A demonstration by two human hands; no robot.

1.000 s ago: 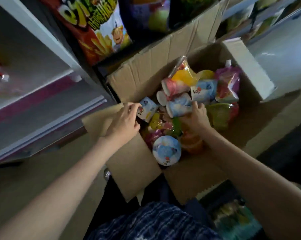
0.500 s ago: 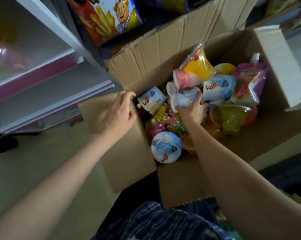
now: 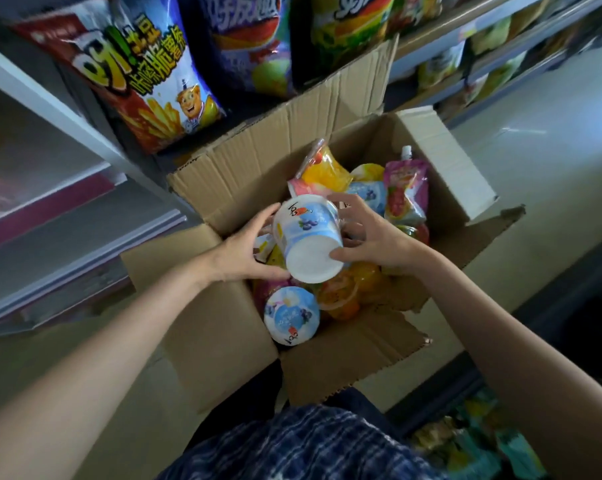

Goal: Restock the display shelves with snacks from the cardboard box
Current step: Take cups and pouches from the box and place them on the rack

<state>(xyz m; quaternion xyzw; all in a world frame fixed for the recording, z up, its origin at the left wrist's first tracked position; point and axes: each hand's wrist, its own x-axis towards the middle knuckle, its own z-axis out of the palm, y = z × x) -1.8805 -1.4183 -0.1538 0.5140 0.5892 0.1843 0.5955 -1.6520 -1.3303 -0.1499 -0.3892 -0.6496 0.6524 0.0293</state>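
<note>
An open cardboard box (image 3: 230, 188) stands on the floor, filled with snack cups and pouches. Both hands hold a white and blue cup (image 3: 308, 237) above the box, its white base turned toward me. My left hand (image 3: 244, 249) grips its left side with curled fingers. My right hand (image 3: 365, 233) grips its right side, thumb under the base. A second blue cup (image 3: 291, 320) lies lid-up at the box's near edge. Orange jelly cups (image 3: 341, 296), a yellow pouch (image 3: 322, 169) and a pink spouted pouch (image 3: 405, 192) lie around it.
White shelves (image 3: 67, 216) rise at the left, one holding a red chip bag (image 3: 140, 74) beside other large bags (image 3: 254, 43). More stocked shelves (image 3: 483, 64) run along the back right. A colourful pack (image 3: 472, 441) lies at the lower right by my checked garment (image 3: 292, 448).
My right hand lifted the blue cup out of the pile. My left hand left the box flap and took hold of the cup's other side. The view tilted up toward the shelves.
</note>
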